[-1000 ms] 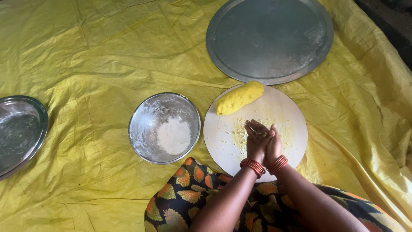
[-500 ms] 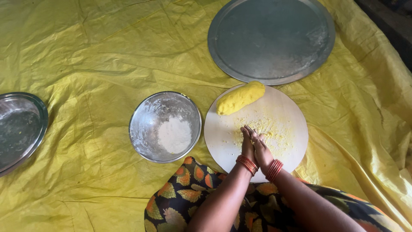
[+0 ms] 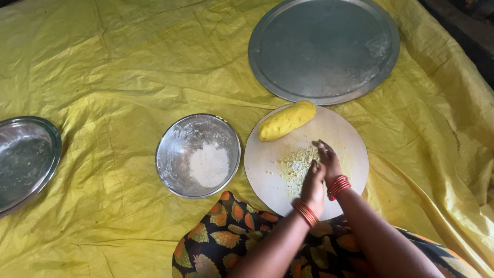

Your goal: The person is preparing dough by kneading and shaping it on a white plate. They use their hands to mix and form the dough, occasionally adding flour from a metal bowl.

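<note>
**Head view: palms together over the floured board**

Going left to right, I see a round steel plate point(image 3: 25, 159) at nine o'clock on the crinkled yellow cloth point(image 3: 113, 67), then a shallow steel bowl holding a mound of white flour point(image 3: 198, 155), just beside the round white rolling board point(image 3: 278, 180) at centre. A large round steel tray point(image 3: 324, 49) sits at twelve o'clock, its rim close to the board's far edge.

My left hand point(image 3: 313, 188) and right hand point(image 3: 328, 162) are pressed side by side, fingers extended, low over the yellow crumbs point(image 3: 296, 167) scattered on the board. I cannot tell whether anything sits between the palms.

To do this well, I judge the palms should stay flat and lightly loaded, working over the board so loose bits drop there.

The yellow log of dough point(image 3: 287, 120) lies on the board's far-left part, well apart from both hands. Its long axis runs from eight o'clock to two o'clock, the thicker end at eight.
</note>
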